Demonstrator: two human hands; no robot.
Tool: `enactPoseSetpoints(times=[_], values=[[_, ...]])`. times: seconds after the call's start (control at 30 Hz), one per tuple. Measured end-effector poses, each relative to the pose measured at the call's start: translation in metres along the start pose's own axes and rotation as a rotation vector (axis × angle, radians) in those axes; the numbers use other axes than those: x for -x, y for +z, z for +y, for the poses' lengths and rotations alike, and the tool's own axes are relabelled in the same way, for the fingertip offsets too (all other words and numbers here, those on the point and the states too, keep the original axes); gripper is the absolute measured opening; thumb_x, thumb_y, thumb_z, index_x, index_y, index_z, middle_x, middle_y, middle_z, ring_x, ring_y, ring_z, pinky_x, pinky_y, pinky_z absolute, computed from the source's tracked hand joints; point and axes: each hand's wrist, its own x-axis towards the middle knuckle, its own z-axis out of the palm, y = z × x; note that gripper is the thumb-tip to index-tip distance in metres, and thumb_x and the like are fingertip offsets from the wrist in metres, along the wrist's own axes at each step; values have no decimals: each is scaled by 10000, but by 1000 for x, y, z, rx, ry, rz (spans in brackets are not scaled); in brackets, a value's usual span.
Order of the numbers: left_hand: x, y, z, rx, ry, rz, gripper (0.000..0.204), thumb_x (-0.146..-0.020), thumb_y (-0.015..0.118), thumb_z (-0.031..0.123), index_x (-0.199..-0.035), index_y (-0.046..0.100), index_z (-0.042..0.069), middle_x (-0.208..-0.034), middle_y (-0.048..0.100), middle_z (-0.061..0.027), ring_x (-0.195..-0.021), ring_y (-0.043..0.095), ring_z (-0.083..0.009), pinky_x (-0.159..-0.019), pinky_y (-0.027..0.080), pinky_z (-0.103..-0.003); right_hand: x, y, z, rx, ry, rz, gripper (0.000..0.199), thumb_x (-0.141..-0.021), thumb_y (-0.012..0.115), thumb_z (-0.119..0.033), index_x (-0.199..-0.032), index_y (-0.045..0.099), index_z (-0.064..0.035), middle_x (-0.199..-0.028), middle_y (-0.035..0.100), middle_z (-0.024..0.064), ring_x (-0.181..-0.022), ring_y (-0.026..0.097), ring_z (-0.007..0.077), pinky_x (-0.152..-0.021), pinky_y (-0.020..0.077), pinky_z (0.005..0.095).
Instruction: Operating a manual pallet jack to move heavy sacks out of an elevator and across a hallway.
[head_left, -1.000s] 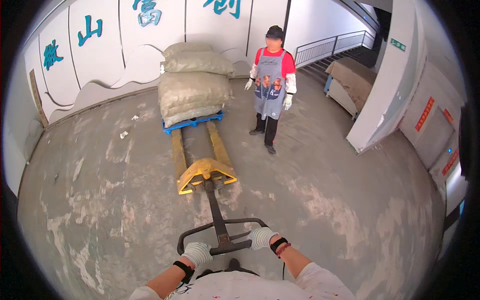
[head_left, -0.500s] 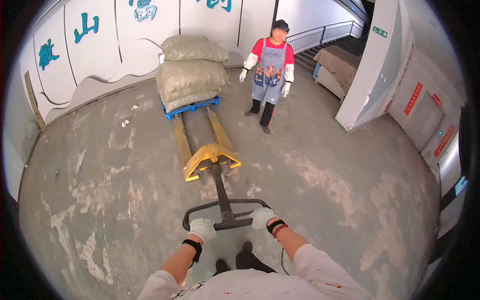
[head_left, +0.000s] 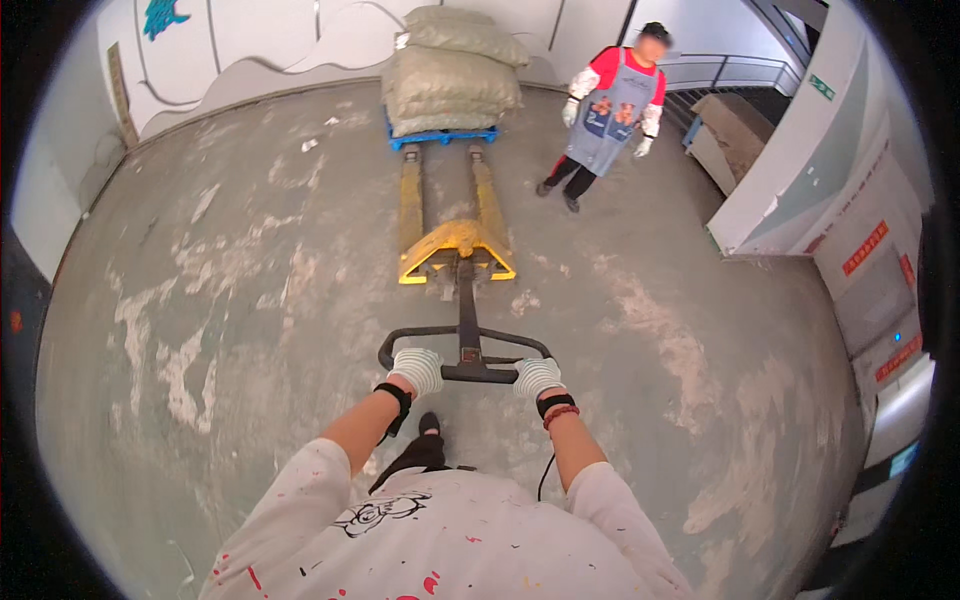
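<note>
Squarely on the black loop handle (head_left: 463, 352), both gloved hands are clenched: left hand (head_left: 417, 368) and right hand (head_left: 536, 376) flank the tiller, equally near. Ahead of this grip, the yellow pallet jack (head_left: 455, 245) runs lengthwise straight away, forks tucked under the blue pallet (head_left: 440, 136) stacked with sacks (head_left: 450, 75). An aproned person (head_left: 610, 110) stands just right.
</note>
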Motion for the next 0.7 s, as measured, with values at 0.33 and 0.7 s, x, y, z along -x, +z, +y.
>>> enactPoseSetpoints(times=[0.33, 0.7], values=[[134, 85, 83, 36, 54, -27, 321, -828, 654, 237, -1045, 803, 54, -978, 776, -209, -944, 756, -383, -811, 597, -494, 155, 99, -3, 7, -51, 93, 313, -872, 631, -254, -1110, 780, -116, -1094, 777, 169, -1063, 746, 325, -912, 539, 456], [283, 153, 116, 133, 257, -280, 436, -773, 735, 348, -1035, 793, 6, -970, 754, -246, -931, 729, -429, -837, 586, -495, 343, 161, -74, 31, 66, -80, 308, -891, 622, -279, -1047, 792, -76, -1025, 777, 191, -1033, 746, 331, -1023, 496, 444]])
